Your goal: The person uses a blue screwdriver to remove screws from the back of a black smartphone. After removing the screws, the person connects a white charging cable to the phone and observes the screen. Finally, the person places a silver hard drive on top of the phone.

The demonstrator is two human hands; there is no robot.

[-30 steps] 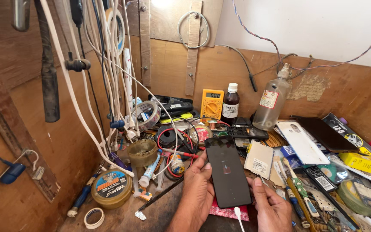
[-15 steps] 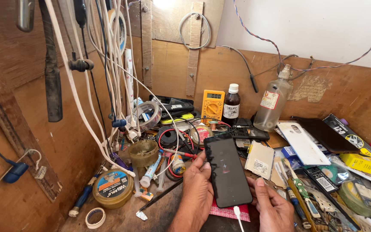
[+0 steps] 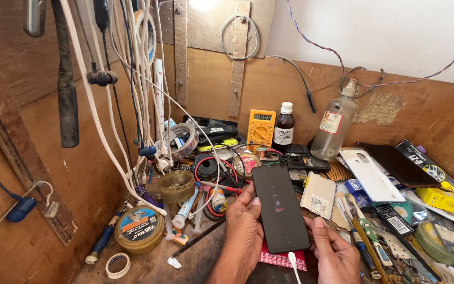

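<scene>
Smartphone point(image 3: 280, 208), black and slim, lay face up between my hands above the cluttered workbench point(image 3: 148, 265), its dark screen showing a small red battery icon. My left hand point(image 3: 244, 234) and right hand point(image 3: 334, 252) gripped its edges, a white charging cable point(image 3: 293, 260) plugged in below.

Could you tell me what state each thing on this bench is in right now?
Black phone: screen dark, showing a battery symbol, white cable plugged in.
Left hand: grip on the phone's left edge.
Right hand: fingers on its right edge.
Yellow multimeter: display on.
Brown bottle: capped, upright.
</scene>
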